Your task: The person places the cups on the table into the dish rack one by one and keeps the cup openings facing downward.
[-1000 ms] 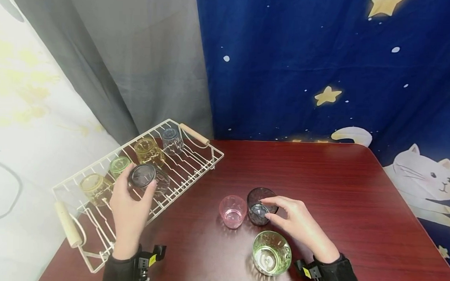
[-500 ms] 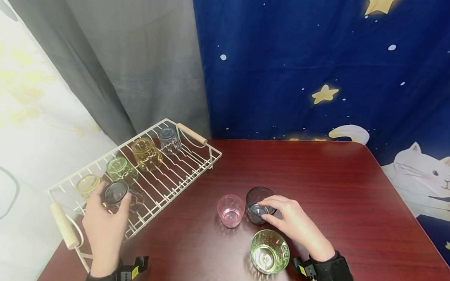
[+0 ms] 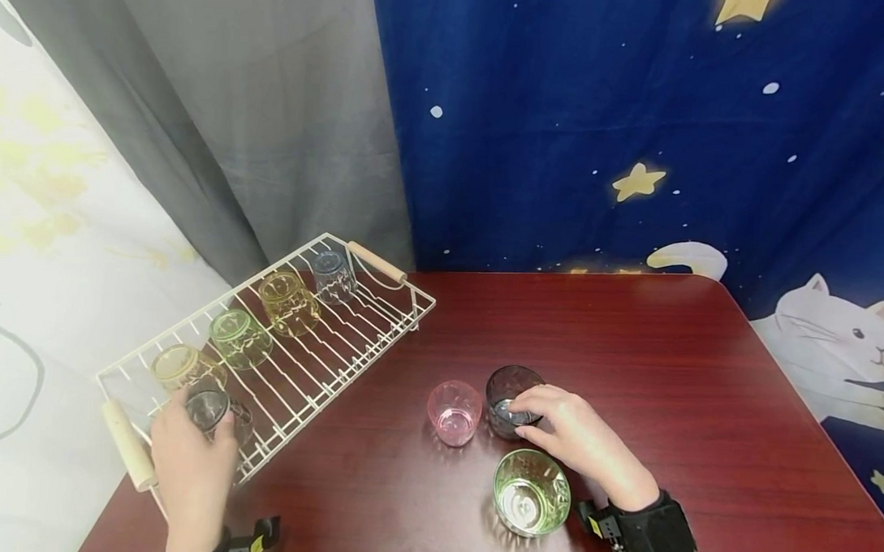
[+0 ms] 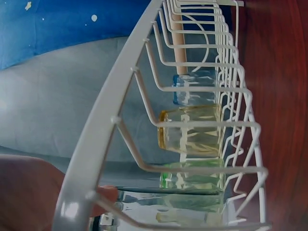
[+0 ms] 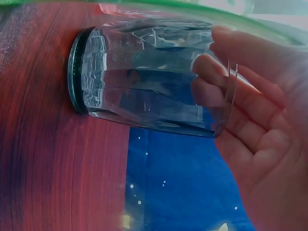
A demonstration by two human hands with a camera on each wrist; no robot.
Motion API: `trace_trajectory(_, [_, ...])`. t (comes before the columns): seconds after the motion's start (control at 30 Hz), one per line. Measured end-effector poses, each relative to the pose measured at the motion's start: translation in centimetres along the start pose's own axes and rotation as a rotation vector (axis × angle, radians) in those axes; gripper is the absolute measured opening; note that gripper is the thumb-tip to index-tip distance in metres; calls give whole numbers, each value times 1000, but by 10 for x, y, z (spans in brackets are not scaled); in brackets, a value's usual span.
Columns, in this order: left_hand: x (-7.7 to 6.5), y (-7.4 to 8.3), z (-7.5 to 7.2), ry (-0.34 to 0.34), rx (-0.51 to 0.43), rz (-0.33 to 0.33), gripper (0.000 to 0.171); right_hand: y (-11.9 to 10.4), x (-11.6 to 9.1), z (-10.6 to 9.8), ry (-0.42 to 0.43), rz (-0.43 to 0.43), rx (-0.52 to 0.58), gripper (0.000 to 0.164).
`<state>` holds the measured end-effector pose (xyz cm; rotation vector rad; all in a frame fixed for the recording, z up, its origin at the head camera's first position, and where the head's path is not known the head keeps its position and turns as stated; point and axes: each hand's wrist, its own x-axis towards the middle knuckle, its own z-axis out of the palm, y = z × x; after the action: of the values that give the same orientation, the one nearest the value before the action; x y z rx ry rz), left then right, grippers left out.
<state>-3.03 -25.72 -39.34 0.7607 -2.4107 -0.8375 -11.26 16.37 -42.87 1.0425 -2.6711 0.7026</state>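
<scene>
My left hand [image 3: 192, 466] grips an upside-down grey glass [image 3: 209, 412] by its base, low in the near left part of the white wire rack [image 3: 336, 370]. In the left wrist view the rack's bars cross in front of this glass [image 4: 144, 207] and hide part of the fingers. On the table, my right hand [image 3: 578, 435] holds the rim of an upright dark grey glass [image 3: 507, 382], fingers on one side and thumb on the other. The right wrist view shows this faceted glass [image 5: 144, 82] with its base on the wood.
Upside-down in the rack stand a pale yellow glass [image 3: 179, 364], a green glass [image 3: 238, 338], an amber glass [image 3: 287, 303] and a blue glass [image 3: 334, 276]. An upright pink glass [image 3: 454, 413] and a wide green glass [image 3: 531, 492] flank the dark one. Wooden handles [image 3: 378, 262] top the rack's ends.
My left hand has carried the grey glass left and toward me, then down into the rack beside the pale yellow glass. My right hand stays at the dark grey glass's rim.
</scene>
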Motion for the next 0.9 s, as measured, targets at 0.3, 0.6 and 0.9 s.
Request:
trace_trajectory(0.3, [0,-8,-4,-113,120,-36,68,1,1,0,-18,-29,12,24])
trace_trajectory(0.6, [-1,-6,-10,-259,192,-120,66,3,0,0,-30,-76,-11,23])
trace_trajectory(0.9, [-2,-4,-19,-335,269,-53,66,2,2,0,5,-114,-70,23])
